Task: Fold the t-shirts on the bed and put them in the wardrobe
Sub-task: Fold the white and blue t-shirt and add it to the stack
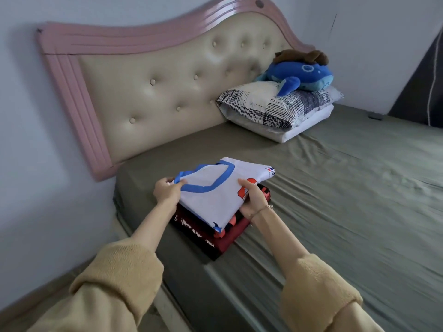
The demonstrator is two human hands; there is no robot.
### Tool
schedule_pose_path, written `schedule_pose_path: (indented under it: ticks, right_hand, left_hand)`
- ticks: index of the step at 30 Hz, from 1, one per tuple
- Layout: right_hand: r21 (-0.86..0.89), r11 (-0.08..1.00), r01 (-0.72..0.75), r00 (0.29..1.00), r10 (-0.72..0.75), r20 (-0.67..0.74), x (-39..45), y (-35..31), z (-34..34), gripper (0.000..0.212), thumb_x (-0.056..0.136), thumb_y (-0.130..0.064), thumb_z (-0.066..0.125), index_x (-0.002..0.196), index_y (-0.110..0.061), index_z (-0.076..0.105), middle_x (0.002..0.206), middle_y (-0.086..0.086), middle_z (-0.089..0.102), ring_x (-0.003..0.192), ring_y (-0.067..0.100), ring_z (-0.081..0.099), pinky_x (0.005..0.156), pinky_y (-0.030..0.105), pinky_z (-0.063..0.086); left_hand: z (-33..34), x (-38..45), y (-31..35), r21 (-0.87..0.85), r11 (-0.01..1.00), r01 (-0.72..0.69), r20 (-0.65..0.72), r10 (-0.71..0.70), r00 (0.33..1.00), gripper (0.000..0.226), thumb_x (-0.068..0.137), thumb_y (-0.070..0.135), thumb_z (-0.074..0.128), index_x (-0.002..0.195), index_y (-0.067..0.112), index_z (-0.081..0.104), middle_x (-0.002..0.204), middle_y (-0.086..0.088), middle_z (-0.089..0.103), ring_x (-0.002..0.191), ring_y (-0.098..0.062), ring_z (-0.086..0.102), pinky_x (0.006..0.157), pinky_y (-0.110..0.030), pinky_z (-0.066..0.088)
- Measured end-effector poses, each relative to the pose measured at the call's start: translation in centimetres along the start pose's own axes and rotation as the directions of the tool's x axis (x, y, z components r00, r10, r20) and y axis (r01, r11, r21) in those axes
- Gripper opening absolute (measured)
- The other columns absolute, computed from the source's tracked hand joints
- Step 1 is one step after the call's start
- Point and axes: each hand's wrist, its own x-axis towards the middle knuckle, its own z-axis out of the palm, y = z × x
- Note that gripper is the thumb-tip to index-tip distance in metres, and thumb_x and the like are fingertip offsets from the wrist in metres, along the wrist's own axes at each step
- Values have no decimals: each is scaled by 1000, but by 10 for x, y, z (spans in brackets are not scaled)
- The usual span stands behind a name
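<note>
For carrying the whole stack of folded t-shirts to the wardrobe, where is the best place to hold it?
Probably from under the dark red bottom shirt, one hand at each short side, as the left hand and right hand already flank the white top shirt. The stack lies flat; a grip on the top shirt alone would leave the rest behind.

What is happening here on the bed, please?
A person in tan knitted sleeves is stacking folded t-shirts near the corner of a bed with an olive-green sheet. The left hand pinches the blue collar of a folded white t-shirt with blue trim, and the right hand grips its other side. This shirt sits on a pile of folded dark red and black t-shirts. A blue plush whale lies on the patterned pillows by the headboard. No wardrobe is in view.
</note>
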Motion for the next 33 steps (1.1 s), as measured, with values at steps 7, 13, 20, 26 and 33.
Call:
schedule_pose_path:
  ticks: [7, 13, 20, 26, 33]
  right_hand:
    - [-518, 854, 38, 866, -287, -409, 4, -9, -31, 20, 75, -12, 70, 65, -9, 54, 70, 8, 58, 54, 18, 50, 49, 27, 44]
    - [-503, 864, -29, 898, -199, -393, -9, 1, -36, 30, 77, -13, 74, 60, -7, 51, 46, 3, 51, 32, 10, 48, 44, 22, 44]
    - [-354, 935, -23, 929, -112, -353, -17, 2, -35, 26, 78, -6, 74, 68, -8, 50, 42, 3, 44, 29, 8, 41, 42, 18, 47]
    - [-358, 933, -35, 950, -80, -302, -27, 1, -30, 21, 81, -7, 72, 74, -6, 52, 61, 9, 48, 30, 7, 48, 41, 15, 48]
    - [-438, 892, -108, 956, -28, -292, -58, -20, -42, 18, 92, -9, 54, 74, -5, 56, 51, 3, 62, 38, 8, 59, 44, 17, 51]
  left_hand:
    - [11, 0, -15, 331, 936, -120, 67, 104, 992, 38, 87, 37, 65, 86, 2, 52, 95, -15, 60, 88, -29, 59, 64, -31, 37]
    - [25, -20, -7, 690, 654, -309, 23, 407, 913, 28, 98, 26, 42, 120, 11, 52, 124, -8, 55, 118, -26, 47, 103, -44, 29]
    - [60, -55, 4, 592, 381, -710, 602, 377, 704, 45, 103, 35, 21, 146, 23, 28, 153, 8, 23, 143, -7, 12, 111, -59, -8]
    - [47, -53, -3, 646, 370, -668, 644, 206, 737, 53, 103, 40, 12, 152, 23, 1, 160, 5, -3, 146, -11, -4, 111, -57, -8]
    - [60, -92, 8, 635, 287, -718, 621, 365, 694, 52, 104, 29, 22, 151, 15, 7, 160, -2, -3, 147, -14, -4, 115, -51, -2]
